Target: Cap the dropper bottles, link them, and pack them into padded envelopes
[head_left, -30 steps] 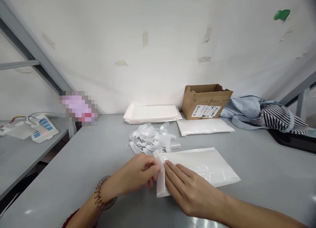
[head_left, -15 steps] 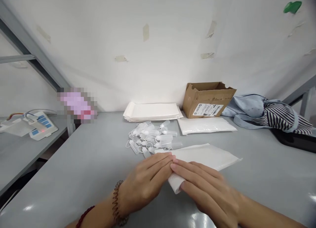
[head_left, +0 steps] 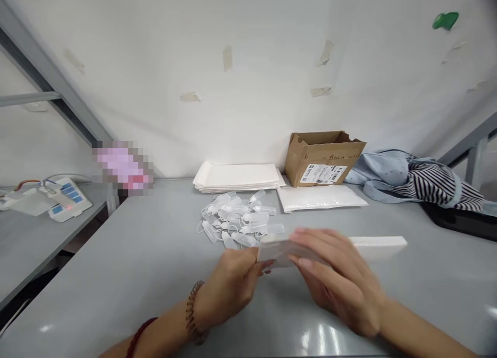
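Observation:
A white padded envelope [head_left: 382, 248] is lifted off the table and seen nearly edge-on. My left hand [head_left: 233, 278] grips its left end, fingers curled round it. My right hand [head_left: 336, 275] is wrapped over the middle of the envelope, thumb side below and fingers on top, slightly blurred. Just beyond my left hand lies a pile of small translucent plastic bottles [head_left: 233, 218] with white caps.
A stack of white envelopes [head_left: 240, 177] rests by the wall. Right of it are another white packet [head_left: 322, 197], an open cardboard box [head_left: 330, 159] and blue and striped cloth [head_left: 430, 182]. A white device [head_left: 72, 200] sits far left.
The envelope, which lay on the table, has been raised and tilted. My left hand has closed round its left end, and my right hand has curled over it; the hands have moved apart.

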`<state>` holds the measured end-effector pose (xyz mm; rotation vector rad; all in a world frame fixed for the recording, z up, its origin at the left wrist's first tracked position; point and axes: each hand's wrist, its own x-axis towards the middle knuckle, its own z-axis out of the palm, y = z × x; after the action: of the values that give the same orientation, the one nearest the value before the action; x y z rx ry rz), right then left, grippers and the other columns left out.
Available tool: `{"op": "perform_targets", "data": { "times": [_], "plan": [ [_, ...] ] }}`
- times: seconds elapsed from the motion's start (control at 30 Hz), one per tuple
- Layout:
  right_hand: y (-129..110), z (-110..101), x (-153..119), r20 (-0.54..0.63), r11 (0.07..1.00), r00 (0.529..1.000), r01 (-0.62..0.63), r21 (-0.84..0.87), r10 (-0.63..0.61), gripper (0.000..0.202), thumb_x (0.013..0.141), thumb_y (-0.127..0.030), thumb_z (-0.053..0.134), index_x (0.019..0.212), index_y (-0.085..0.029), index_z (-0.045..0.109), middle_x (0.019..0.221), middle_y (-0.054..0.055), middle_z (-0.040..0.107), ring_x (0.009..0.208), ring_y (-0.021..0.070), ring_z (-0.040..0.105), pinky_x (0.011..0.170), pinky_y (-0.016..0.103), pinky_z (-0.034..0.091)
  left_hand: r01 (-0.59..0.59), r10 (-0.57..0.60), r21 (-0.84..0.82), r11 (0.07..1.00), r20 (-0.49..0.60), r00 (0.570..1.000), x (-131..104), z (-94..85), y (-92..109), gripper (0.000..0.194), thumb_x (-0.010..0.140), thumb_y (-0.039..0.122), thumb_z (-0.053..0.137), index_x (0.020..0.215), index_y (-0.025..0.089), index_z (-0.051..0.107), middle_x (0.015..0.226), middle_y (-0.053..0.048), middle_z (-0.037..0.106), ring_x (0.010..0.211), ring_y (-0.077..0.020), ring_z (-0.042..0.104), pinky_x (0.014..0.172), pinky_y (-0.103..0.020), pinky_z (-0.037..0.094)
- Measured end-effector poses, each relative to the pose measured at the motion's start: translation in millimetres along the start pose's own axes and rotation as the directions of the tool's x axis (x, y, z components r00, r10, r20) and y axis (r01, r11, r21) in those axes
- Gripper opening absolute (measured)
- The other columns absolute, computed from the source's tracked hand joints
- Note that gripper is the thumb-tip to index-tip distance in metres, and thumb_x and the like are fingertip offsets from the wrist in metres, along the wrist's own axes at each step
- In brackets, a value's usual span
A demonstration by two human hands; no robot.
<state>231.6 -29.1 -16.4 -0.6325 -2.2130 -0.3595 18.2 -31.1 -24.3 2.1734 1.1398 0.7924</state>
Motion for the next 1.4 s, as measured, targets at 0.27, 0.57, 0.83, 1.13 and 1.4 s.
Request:
{"op": "perform_targets", "data": {
  "times": [0.27, 0.57, 0.83, 1.13, 1.4],
  "plan": [
    [33, 6, 18, -0.128, 0.945, 0.992, -0.058, -0.321, 0.017, 0.037, 0.079, -0.012, 0.059, 0.114, -0.017, 0.051, 0.118, 0.016, 0.062, 0.119, 0.0295, 0.052, 0.099, 0.047, 0.034, 0.314, -0.244, -0.657, 0.685, 0.199, 0.949, 67, -3.2, 19, 0.024, 0.084, 0.032, 0.057, 0.072, 0.012, 0.066, 0.074, -0.003, 0.068, 0.071, -0.0195, 0.068, 0.067, -0.032, 0.059],
    [115, 13, -5, 0.148, 0.766, 0.821, -0.428, -0.48, 0.552, 0.036, 0.095, -0.033, 0.036, 0.12, -0.015, 0.054, 0.13, 0.018, 0.052, 0.124, 0.0314, 0.043, 0.096, 0.051, 0.03, 0.466, -0.386, -0.713, 0.525, 0.288, 0.876, 156, 39.5, 0, 0.02, 0.09, 0.017, 0.051, 0.099, 0.003, 0.062, 0.088, -0.012, 0.069, 0.062, -0.014, 0.067, 0.074, -0.031, 0.057],
    [130, 29, -20, 0.332, 0.717, 0.657, -0.488, -0.497, 0.677, 0.043, 0.096, -0.039, 0.025, 0.122, -0.022, 0.055, 0.124, 0.014, 0.056, 0.117, 0.0301, 0.047, 0.088, 0.056, 0.039, 0.605, -0.426, -0.557, 0.569, 0.429, 0.796, 170, 29.0, -6, 0.032, 0.089, 0.03, 0.055, 0.117, 0.014, 0.054, 0.115, -0.009, 0.057, 0.096, -0.0207, 0.06, 0.079, -0.04, 0.052],
    [126, 41, -22, 0.312, 0.675, 0.636, -0.468, -0.57, 0.706, 0.043, 0.096, -0.038, 0.023, 0.125, -0.023, 0.052, 0.128, 0.014, 0.052, 0.123, 0.0335, 0.038, 0.089, 0.063, 0.034, 0.408, -0.411, -0.432, 0.804, 0.09, 0.907, 108, -32.0, 13, 0.016, 0.085, 0.022, 0.053, 0.093, 0.011, 0.062, 0.077, -0.005, 0.068, 0.06, -0.0151, 0.067, 0.062, -0.027, 0.053],
    [123, 43, -19, 0.28, 0.661, 0.648, -0.47, -0.585, 0.708, 0.041, 0.096, -0.035, 0.024, 0.12, -0.02, 0.054, 0.121, 0.017, 0.056, 0.118, 0.0342, 0.044, 0.085, 0.064, 0.036, 0.273, -0.309, -0.158, 0.949, -0.298, 0.903, 42, -48.3, -38, 0.031, 0.087, 0.039, 0.046, 0.089, 0.013, 0.063, 0.068, -0.003, 0.065, 0.049, -0.0118, 0.06, 0.048, -0.021, 0.048]
  ]
}}
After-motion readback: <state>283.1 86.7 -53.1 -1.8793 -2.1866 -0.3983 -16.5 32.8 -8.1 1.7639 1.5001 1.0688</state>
